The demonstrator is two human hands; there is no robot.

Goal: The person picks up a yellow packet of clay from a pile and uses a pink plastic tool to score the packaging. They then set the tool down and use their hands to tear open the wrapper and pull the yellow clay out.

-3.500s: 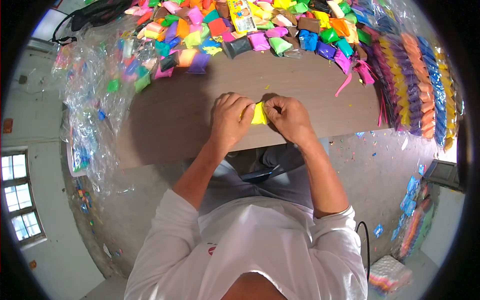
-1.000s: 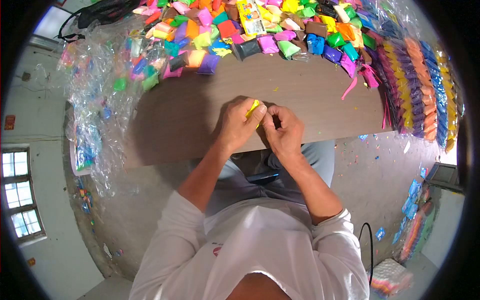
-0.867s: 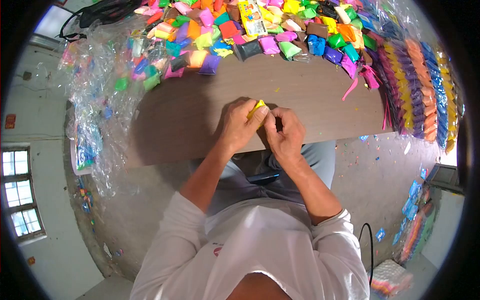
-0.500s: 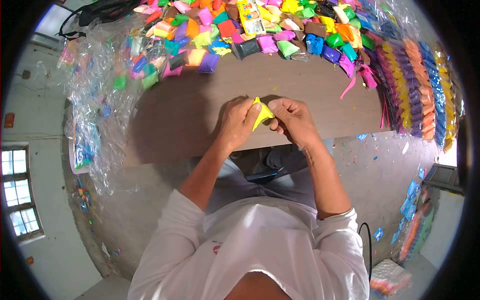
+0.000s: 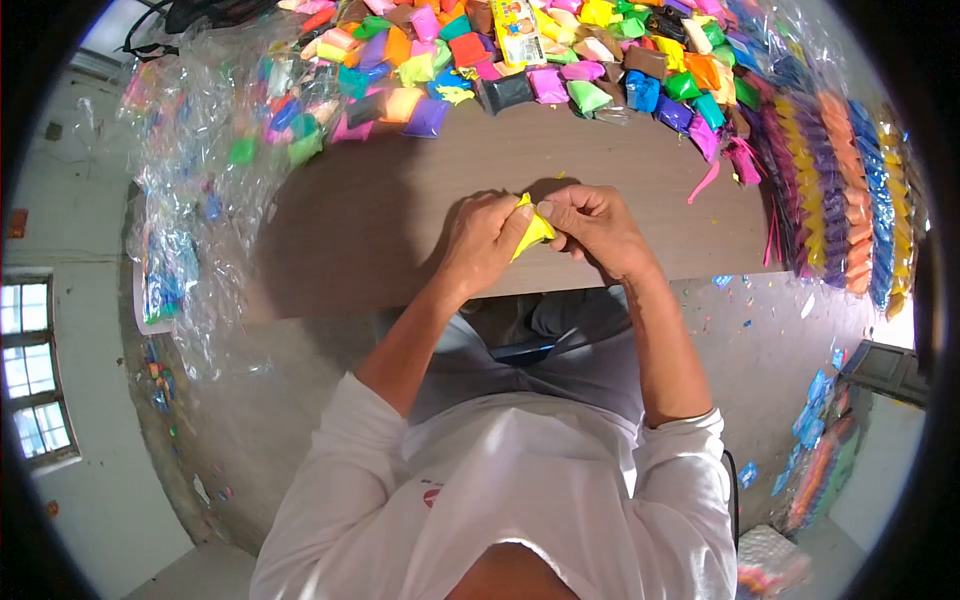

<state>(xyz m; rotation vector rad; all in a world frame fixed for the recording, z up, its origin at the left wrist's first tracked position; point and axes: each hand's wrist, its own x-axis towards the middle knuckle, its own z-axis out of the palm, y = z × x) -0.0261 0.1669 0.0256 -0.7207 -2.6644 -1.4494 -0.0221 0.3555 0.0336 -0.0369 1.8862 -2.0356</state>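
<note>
A small bright yellow clay packet [image 5: 535,232] is held over the front part of the brown table, between my two hands. My left hand [image 5: 485,240] is closed around its left side, the thumb pressed on top. At the packet's upper right edge my right hand [image 5: 602,230] pinches with thumb and forefinger, its other fingers curled below. The fingers cover part of the packet, and I cannot see whether it is torn open.
Many colourful clay packets [image 5: 505,92] are heaped along the table's [image 5: 350,230] far side. Clear plastic bags [image 5: 205,220] lie at the left. Long strips of wrapped packets [image 5: 835,190] stand at the right edge. A pink ribbon-like scrap [image 5: 705,182] lies near them.
Both hands and the yellow packet stay close together, and my right hand has turned slightly with its wrist further right. The whole view has shifted a little.
</note>
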